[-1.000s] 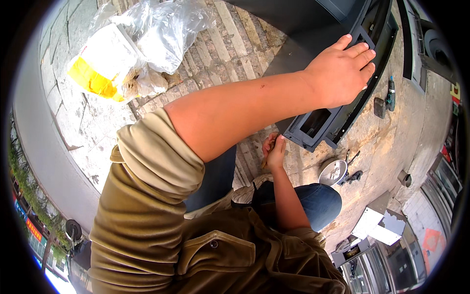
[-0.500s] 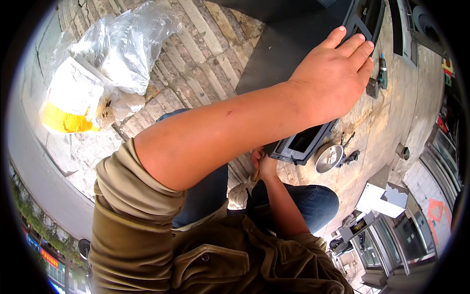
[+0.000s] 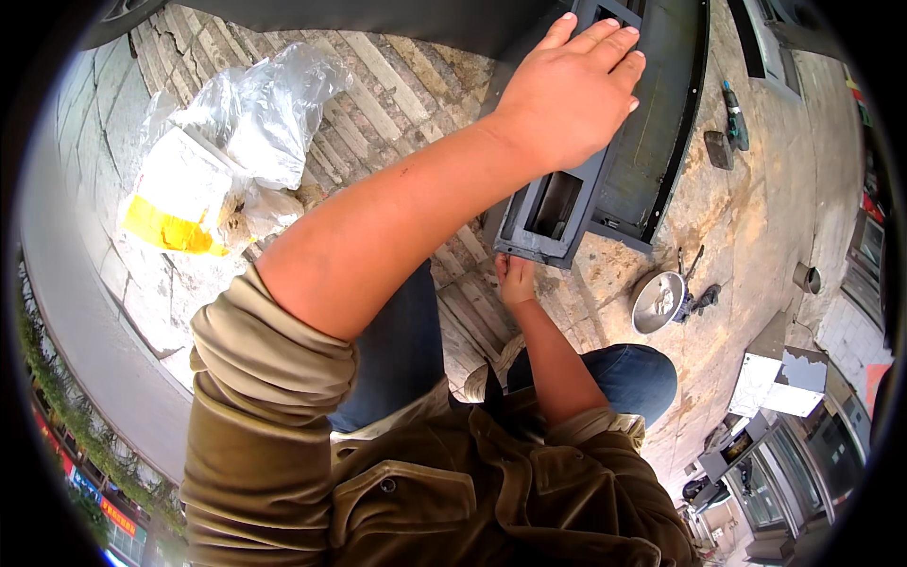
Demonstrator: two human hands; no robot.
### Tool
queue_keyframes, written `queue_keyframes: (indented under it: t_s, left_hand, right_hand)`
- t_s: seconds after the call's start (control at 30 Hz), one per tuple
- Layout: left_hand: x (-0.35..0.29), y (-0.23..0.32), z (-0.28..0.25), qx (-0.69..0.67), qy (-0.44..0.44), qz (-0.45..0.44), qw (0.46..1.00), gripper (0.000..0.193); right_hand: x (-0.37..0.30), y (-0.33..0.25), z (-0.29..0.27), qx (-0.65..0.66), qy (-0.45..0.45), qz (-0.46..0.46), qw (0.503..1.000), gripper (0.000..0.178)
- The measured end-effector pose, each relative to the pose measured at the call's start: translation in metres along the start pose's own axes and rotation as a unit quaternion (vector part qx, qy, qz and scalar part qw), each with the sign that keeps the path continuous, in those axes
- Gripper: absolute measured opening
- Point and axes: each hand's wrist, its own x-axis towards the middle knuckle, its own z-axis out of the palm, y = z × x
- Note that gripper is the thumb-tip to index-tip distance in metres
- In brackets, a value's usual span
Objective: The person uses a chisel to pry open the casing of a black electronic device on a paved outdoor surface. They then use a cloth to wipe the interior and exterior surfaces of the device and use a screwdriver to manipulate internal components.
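Observation:
A long dark grey metal frame [image 3: 583, 210] with rectangular openings runs away from me, just left of a shallow dark metal panel [image 3: 652, 142] with raised edges. My left hand [image 3: 576, 90] lies across the frame's upper face, fingers stretched out and slightly spread. At the frame's near end, my right hand [image 3: 516, 280] is closed at the lower corner. Its fingertips are partly hidden under the metal.
A clear plastic bag [image 3: 269, 113] and a white-and-yellow sack [image 3: 179, 198] lie left on the paving. To the right are a metal bowl [image 3: 658, 300], a power drill [image 3: 735, 118] and a small dark block [image 3: 718, 149]. Dark sheet material [image 3: 368, 14] spans the far side.
The frame has shifted left with both hands, exposing more of the shallow panel to its right. My right hand has moved forward to the frame's end. The view has shifted a little too.

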Motion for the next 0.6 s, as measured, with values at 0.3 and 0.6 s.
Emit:
queue_keyframes:
  t_s: [0.3,0.6]
  left_hand:
    - [0.01,0.006,-0.006,0.01,-0.009,0.034,0.999,0.043]
    - [0.017,0.017,-0.012,0.044,-0.076,0.023,0.996,0.044]
  right_hand:
    - [-0.011,-0.173,0.0,0.252,-0.062,0.429,0.865,0.054]
    - [-0.01,-0.1,0.009,0.029,-0.027,0.176,0.984,0.065]
